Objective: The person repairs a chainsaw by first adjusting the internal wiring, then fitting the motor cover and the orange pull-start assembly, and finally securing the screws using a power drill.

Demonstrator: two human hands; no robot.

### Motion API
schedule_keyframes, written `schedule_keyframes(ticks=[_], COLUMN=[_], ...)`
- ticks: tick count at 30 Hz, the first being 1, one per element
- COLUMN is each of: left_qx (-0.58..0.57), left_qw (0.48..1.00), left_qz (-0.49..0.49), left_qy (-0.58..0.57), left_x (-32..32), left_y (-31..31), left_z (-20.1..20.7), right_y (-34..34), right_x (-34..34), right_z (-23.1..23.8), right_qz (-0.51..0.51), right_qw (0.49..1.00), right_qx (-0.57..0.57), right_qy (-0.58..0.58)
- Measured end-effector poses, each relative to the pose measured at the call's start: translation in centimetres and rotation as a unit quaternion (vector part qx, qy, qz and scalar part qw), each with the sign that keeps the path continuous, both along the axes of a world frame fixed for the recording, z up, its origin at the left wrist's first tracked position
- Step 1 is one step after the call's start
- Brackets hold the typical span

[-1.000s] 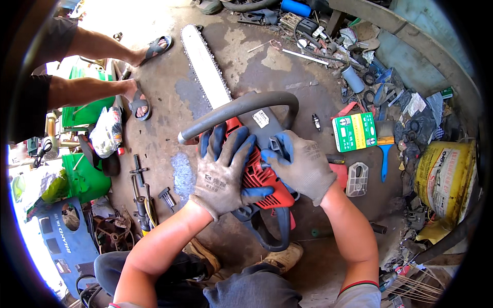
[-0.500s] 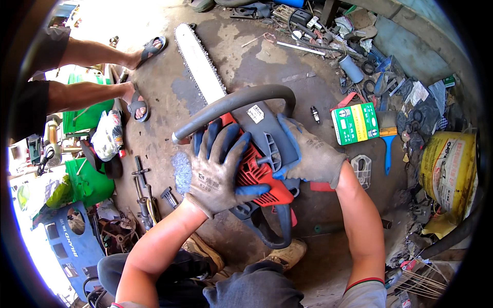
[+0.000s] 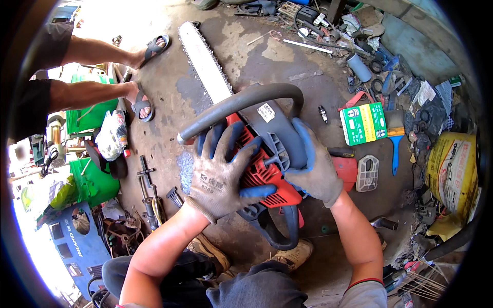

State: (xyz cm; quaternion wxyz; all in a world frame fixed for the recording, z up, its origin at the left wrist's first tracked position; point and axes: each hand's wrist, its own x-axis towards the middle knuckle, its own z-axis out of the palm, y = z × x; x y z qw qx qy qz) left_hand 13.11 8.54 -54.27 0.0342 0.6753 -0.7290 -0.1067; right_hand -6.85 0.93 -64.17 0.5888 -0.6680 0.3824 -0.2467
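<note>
A red and grey chainsaw (image 3: 267,172) lies on the concrete floor, its long white guide bar (image 3: 204,64) pointing away from me. A grey tubular handle (image 3: 241,102) arches over its body. My left hand (image 3: 223,172), in a grey glove with blue fingertips, rests flat with fingers spread on the red engine housing. In the same kind of glove, my right hand (image 3: 313,169) wraps around the grey cover on the saw's right side. The rear handle loop (image 3: 280,231) points toward my knees.
Another person's legs in sandals (image 3: 141,105) stand at the left. A green box (image 3: 363,123), a blue brush (image 3: 395,141), a red cover (image 3: 345,169) and a grey filter piece (image 3: 367,173) lie right of the saw. Tools (image 3: 149,190) lie left; a yellow bucket (image 3: 454,169) stands far right.
My right hand has shifted from the saw's top onto its right grey cover. My left hand has spread flatter on the red housing. The view has moved closer to the saw.
</note>
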Motion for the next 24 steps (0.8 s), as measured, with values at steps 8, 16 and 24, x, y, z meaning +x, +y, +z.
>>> schedule_keyframes(ticks=[8,16,24], left_qx=[0.031,0.032,0.008], left_qw=[0.999,0.999,1.0], left_qz=[0.012,0.001,0.001], left_qy=[-0.01,-0.004,-0.004], left_x=[-0.1,0.2,0.3], left_y=[0.3,-0.3,0.0], left_z=[-0.2,-0.7,-0.8], right_y=[1.7,-0.6,-3.4], right_x=[-0.2,-1.9,2.1], right_z=[-0.8,0.7,5.3], right_qz=[-0.032,0.07,0.094], right_qw=[0.996,0.995,0.973], right_qx=[0.024,-0.065,-0.085], right_qy=[-0.079,-0.002,0.193])
